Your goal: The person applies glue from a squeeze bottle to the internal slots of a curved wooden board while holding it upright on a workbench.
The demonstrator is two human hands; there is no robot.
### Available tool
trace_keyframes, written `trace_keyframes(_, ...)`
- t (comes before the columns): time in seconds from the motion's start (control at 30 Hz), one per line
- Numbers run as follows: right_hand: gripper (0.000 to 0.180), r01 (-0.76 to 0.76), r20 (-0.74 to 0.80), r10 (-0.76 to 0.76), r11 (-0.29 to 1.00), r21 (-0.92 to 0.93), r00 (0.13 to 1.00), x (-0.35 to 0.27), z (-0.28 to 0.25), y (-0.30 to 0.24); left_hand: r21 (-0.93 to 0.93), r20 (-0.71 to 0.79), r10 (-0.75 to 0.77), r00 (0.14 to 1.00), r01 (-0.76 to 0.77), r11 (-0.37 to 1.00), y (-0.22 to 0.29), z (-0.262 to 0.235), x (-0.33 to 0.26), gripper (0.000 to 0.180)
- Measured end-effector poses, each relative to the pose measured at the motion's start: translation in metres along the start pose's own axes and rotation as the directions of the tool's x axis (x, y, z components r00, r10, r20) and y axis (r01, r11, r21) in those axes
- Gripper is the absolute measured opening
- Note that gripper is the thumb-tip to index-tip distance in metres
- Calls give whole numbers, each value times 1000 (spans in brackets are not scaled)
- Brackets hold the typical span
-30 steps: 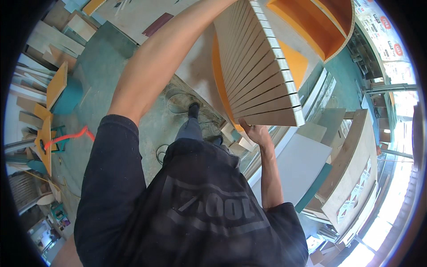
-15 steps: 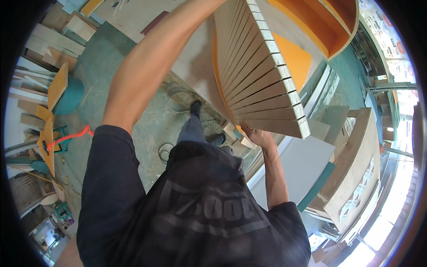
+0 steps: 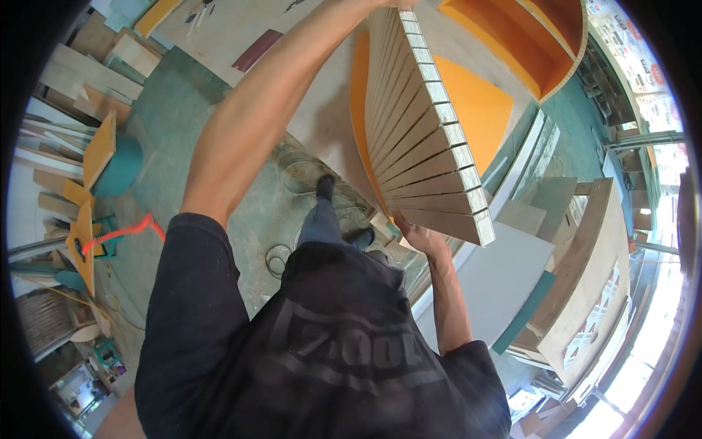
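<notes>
I hold a stack of long wooden boards [image 3: 417, 139] on edge in front of me; their pale ends fan out toward the lower right. My left arm stretches up along the stack's left side. My left hand [image 3: 387, 4] meets the stack's far end at the top rim of the picture and is mostly cut off. My right hand [image 3: 415, 234] grips the near lower corner of the stack from underneath. My feet [image 3: 326, 187] stand on the concrete floor below.
An orange panel [image 3: 475, 110] and a curved orange cabinet [image 3: 541, 36] lie behind the stack. A white board [image 3: 504, 278] and plywood cabinets [image 3: 585, 293] stand at the right. Timber offcuts [image 3: 80, 80], orange pieces and a red cord [image 3: 121, 231] lie at the left. Cables [image 3: 292, 175] coil on the floor.
The near end of the stack has dropped lower and closer to me, and the boards fan out more. My right hand stays under the lower corner.
</notes>
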State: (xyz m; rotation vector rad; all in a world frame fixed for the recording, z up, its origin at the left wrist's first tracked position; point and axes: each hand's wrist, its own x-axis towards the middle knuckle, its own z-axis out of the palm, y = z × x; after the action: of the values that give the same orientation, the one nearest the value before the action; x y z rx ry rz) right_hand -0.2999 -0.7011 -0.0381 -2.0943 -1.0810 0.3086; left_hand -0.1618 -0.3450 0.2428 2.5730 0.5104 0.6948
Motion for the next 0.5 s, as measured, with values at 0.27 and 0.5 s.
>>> trace_keyframes(0.27,16,-38,-16,38,999,18,999,7,-5,-17,-4,48,-57,997,57,998,-3,20,7,37)
trace_keyframes(0.5,15,111,-110,-104,992,56,988,8,1,-12,-70,84,-108,991,114,991,15,12,0,40)
